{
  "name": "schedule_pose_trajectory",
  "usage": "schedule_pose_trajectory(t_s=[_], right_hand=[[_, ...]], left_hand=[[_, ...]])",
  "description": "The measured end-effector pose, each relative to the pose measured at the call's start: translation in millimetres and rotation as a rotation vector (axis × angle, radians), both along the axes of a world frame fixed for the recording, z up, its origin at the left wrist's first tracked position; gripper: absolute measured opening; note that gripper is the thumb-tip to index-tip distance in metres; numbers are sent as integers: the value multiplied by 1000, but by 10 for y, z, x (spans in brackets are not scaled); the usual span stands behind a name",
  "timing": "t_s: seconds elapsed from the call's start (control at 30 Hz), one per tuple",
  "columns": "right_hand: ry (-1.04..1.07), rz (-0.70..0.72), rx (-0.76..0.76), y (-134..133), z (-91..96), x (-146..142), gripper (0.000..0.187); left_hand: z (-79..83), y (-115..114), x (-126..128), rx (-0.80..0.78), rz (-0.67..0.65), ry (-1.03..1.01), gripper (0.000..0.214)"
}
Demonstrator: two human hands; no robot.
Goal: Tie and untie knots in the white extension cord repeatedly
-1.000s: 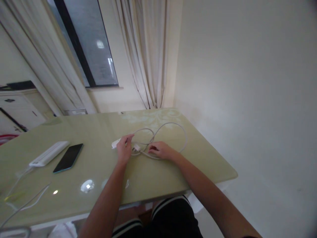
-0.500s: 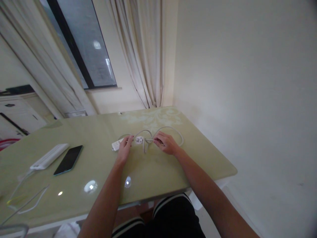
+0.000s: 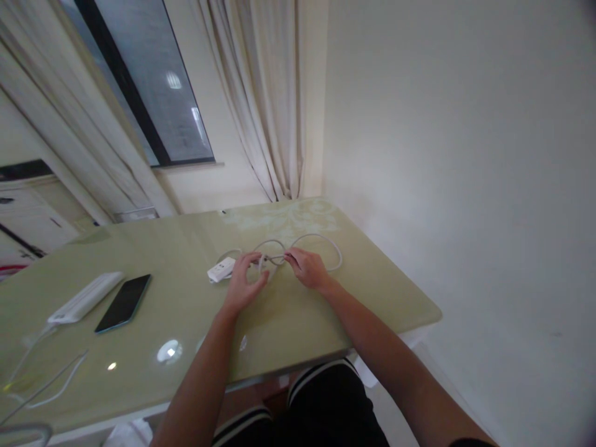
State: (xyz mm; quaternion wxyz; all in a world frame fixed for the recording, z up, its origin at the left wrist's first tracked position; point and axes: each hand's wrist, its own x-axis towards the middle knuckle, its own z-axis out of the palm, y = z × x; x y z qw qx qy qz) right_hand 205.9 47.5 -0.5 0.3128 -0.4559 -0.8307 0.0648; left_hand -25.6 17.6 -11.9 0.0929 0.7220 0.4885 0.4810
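A white power strip (image 3: 220, 270) lies on the table, its right part covered by my left hand (image 3: 243, 284). The thumb and fingers of that hand are spread apart around the strip's right end and a bunched part of the cord; whether they touch it is hard to see. My right hand (image 3: 309, 268) is closed in a pinch on the white power cord (image 3: 275, 257), just right of the bunched part. Loops of the cord run behind both hands, with one wide loop curving out past my right hand.
A black-screened phone (image 3: 123, 303) lies to the left, beside a long white device (image 3: 86, 298) with a cable. Thin loose cables (image 3: 51, 386) lie at the table's front left. A wall (image 3: 456, 186) borders the right side, and curtains (image 3: 261, 99) hang behind the table (image 3: 186, 248).
My left hand has shifted right along the power strip toward the cord, its thumb now spread out. More of the strip's left end shows. My right hand stays on the cord. The view has shifted slightly.
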Motion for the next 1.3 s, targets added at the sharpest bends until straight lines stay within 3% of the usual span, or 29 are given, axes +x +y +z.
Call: schedule_pose_trajectory(t_s=[0.13, 0.23, 0.3, 0.43, 0.57, 0.77, 1.0, 1.17, 1.3], right_hand=[[-27, 114, -20, 82, -13, 113, 27], [99, 163, 6, 128, -3, 220, 25], [310, 102, 35, 145, 18, 270, 25], [925, -70, 25, 177, 73, 285, 29], [1286, -63, -79, 239, 96, 245, 36], [1392, -21, -196, 317, 26, 236, 42], [1473, -6, -312, 350, -14, 260, 48], [1521, 9, -395, 352, -14, 267, 53], [1511, 21, -413, 338, -8, 257, 52]], left_hand=[[-52, 69, -14, -74, 149, -207, 39], [-97, 130, -60, -118, 171, -320, 42], [-114, 157, -83, -129, 116, -354, 43], [-90, 149, -68, -144, -65, -325, 42], [-18, 37, 29, -157, -114, -150, 42], [44, -178, 259, -87, -211, 109, 44], [-35, -193, 427, 19, -138, 451, 42], [-101, -144, 418, -107, -104, 461, 19], [-193, -56, 341, -175, -42, 381, 29]])
